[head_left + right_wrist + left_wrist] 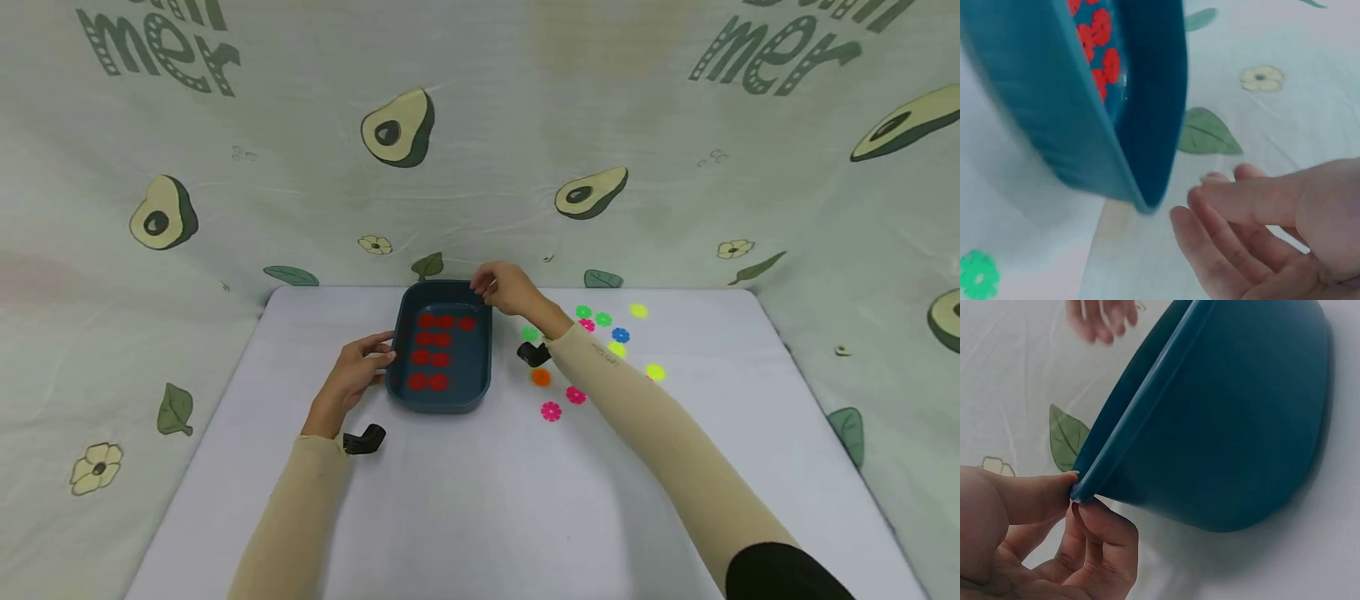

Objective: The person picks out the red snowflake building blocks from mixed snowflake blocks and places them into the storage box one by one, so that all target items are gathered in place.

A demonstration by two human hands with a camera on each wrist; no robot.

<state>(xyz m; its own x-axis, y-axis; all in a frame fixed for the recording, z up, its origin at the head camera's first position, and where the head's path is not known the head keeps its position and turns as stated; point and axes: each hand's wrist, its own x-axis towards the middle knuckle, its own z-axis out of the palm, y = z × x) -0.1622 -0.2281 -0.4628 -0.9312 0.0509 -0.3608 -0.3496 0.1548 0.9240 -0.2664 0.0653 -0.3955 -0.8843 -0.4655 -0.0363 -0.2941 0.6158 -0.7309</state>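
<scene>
A dark blue-green plastic bin [477, 367] stands on the table, with several red flower-shaped discs [441, 340] laid in rows on its bottom. My left hand [356, 371] pinches the bin's left rim between thumb and fingers, which the left wrist view shows close up. At the far right corner, my right hand [510, 287] hovers by the rim. Its loosely bent fingers [1210, 250] hold nothing that I can see, and in the right wrist view a gap separates them from the bin [1141, 156].
Right of the bin, loose flower-shaped discs lie scattered on the white table [480, 500]: pink [551, 411], orange [541, 377], green [603, 319], blue [620, 335] and yellow [638, 311]. My right forearm hides part of them. Behind the table hangs an avocado-print cloth [487, 125].
</scene>
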